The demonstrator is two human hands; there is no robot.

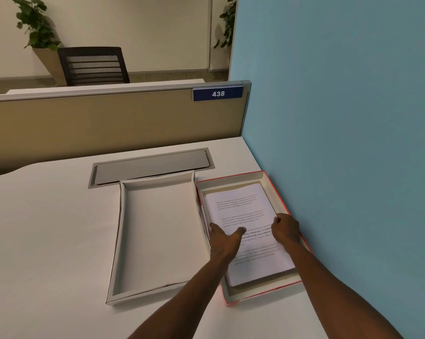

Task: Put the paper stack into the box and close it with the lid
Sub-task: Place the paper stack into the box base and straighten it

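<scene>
A stack of printed white paper (243, 206) lies inside a shallow red-edged box (231, 178) at the right of the desk, against the blue wall. My left hand (224, 237) grips the stack's left edge, thumb on top of the sheets. My right hand (287, 228) holds the stack's right edge beside the box wall. To the left of the box lies the lid (157, 231), upside down with its pale inside facing up, nothing in it.
A grey cable flap (152, 165) is set into the white desk (47, 241) behind the lid. A beige partition (108, 123) with a blue "438" tag (218, 93) bounds the back. The blue wall (353, 143) stands close on the right.
</scene>
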